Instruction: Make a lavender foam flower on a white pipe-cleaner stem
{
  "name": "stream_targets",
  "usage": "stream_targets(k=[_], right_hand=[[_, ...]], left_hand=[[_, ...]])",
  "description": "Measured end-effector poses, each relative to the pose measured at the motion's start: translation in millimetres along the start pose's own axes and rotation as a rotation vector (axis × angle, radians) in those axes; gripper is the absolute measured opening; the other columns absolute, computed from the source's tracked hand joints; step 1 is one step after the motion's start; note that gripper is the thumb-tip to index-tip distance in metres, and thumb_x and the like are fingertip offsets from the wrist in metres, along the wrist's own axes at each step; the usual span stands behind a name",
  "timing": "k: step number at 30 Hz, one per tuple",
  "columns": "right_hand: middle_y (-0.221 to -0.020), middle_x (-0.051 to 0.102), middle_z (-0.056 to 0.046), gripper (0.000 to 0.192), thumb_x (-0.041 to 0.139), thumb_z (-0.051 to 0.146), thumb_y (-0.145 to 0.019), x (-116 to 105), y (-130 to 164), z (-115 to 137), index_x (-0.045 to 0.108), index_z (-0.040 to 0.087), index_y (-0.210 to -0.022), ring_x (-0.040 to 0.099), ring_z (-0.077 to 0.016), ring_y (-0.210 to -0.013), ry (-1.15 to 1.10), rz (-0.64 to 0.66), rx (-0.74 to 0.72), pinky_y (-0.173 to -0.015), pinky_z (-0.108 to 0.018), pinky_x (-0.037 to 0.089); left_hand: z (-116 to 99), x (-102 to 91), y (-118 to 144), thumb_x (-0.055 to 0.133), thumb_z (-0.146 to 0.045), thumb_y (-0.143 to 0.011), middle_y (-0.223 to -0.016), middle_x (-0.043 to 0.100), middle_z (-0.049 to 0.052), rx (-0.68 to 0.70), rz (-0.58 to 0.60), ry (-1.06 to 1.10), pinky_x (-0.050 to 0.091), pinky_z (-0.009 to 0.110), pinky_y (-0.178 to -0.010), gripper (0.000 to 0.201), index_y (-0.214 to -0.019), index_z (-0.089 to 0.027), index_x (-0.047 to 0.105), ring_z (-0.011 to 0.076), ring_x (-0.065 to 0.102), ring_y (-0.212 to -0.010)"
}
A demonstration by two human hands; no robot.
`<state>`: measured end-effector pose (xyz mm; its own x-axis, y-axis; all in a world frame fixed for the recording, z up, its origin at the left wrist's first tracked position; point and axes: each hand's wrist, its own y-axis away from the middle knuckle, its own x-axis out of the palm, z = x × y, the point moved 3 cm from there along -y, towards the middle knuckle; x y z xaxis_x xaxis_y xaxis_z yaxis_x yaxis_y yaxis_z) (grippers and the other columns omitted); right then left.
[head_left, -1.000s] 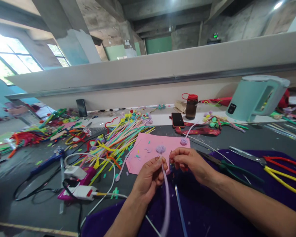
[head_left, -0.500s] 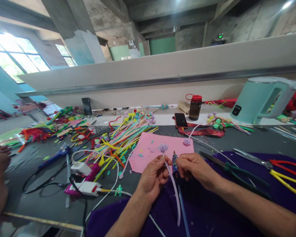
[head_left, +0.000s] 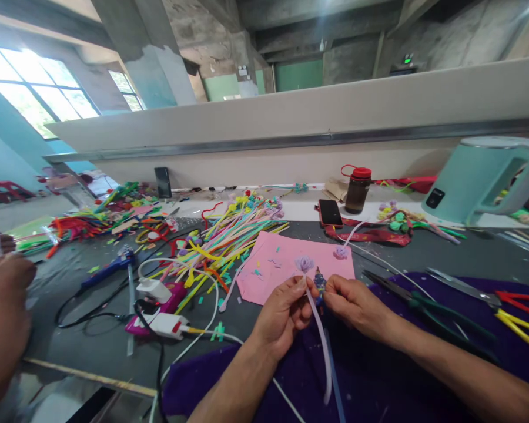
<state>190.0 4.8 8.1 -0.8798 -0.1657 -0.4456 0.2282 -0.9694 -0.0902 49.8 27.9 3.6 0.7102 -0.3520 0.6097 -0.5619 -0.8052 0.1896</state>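
Note:
Between thumb and fingertips, my left hand (head_left: 282, 314) pinches the stem of a lilac pipe-cleaner flower (head_left: 304, 264). Its fuzzy stem (head_left: 322, 341) curves down toward me. Close beside it, my right hand (head_left: 352, 302) is closed around a small blue patterned glue gun (head_left: 320, 282), nozzle upward near the flower and apart from it. A long translucent glue stick (head_left: 335, 376) trails below the gun. Under the flower lies a pink sheet (head_left: 268, 276) with small scraps, and a second lilac flower (head_left: 341, 252) rests at its right edge.
Bundled colourful pipe cleaners (head_left: 233, 247) lie left of the sheet. A second glue gun (head_left: 108, 273), chargers (head_left: 163, 323) and cables are further left, near a co-worker's hand (head_left: 9, 282). Pliers (head_left: 423, 305) and scissors (head_left: 480, 294) lie right. Behind stand a bottle (head_left: 358, 191) and kettle (head_left: 476, 182).
The view has shifted slightly, moving the scene right. My hands keep their holds on the flower and glue gun. The co-worker's hand at left has come further into view with a lilac pipe cleaner.

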Motion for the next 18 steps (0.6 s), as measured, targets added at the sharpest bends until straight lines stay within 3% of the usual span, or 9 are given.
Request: stream_targets(k=[8,18], right_hand=[[-0.061,0.049,0.004,0.008,0.041,0.018,-0.083,1.3,2.4,4.5,0.043,0.019,-0.076,0.047,-0.0087,-0.05,-0.039,0.123,-0.047,-0.047,-0.019,0.036],[-0.066,0.056,0.002,0.015,0.042,0.017,-0.083,-2.0,2.6,2.1,0.055,0.018,-0.091,0.053,-0.0092,-0.05,0.016,0.132,-0.067,-0.047,-0.019,0.04]], left_hand=[[-0.4,-0.6,0.3,0.058,-0.028,-0.076,-0.07,0.056,0.0,0.013,0.004,0.004,0.024,0.011,-0.032,0.016,-0.078,-0.013,0.057,0.0009,0.041,-0.04],[-3.3,-0.3,0.1,0.059,-0.029,-0.075,-0.07,0.056,0.0,0.035,-0.025,0.043,0.024,0.011,-0.031,0.016,-0.075,-0.013,0.057,0.0001,0.038,-0.038]])
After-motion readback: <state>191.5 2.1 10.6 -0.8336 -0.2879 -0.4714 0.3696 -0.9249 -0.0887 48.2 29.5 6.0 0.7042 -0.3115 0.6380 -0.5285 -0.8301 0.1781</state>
